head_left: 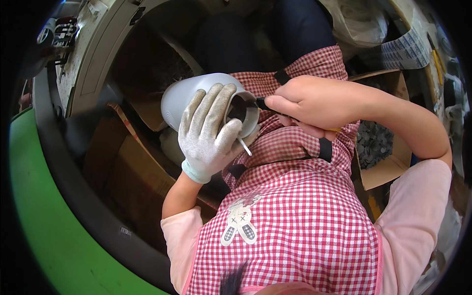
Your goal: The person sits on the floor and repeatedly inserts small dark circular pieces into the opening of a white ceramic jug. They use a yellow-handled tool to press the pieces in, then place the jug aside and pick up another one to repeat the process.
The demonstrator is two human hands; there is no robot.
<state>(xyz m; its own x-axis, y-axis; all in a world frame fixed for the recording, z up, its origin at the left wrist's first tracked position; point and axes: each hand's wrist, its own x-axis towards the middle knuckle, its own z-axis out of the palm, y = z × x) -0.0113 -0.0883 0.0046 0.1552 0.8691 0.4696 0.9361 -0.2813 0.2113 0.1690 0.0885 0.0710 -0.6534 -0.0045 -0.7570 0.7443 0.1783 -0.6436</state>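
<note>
My left hand [209,125], in a whitish knit glove with a pale blue cuff, wraps around a light grey plastic container [182,96]. The container lies tilted over my lap, and its round open mouth [253,118] faces to the right. A thin white strip [245,146] sticks out near my thumb below the rim. My bare right hand [314,105] is closed around a slim tool with a dark end [262,103] at the container's rim. Its kind is hidden by my fingers; a bit of yellow shows under them.
An opened cardboard box [388,172] with many dark grey flat pieces [373,142] stands at the right. More cardboard [132,164] is at the left, beside a green surface [54,211] with a black edge. Clear plastic bags [356,22] lie at the upper right. A checked apron [305,211] covers my lap.
</note>
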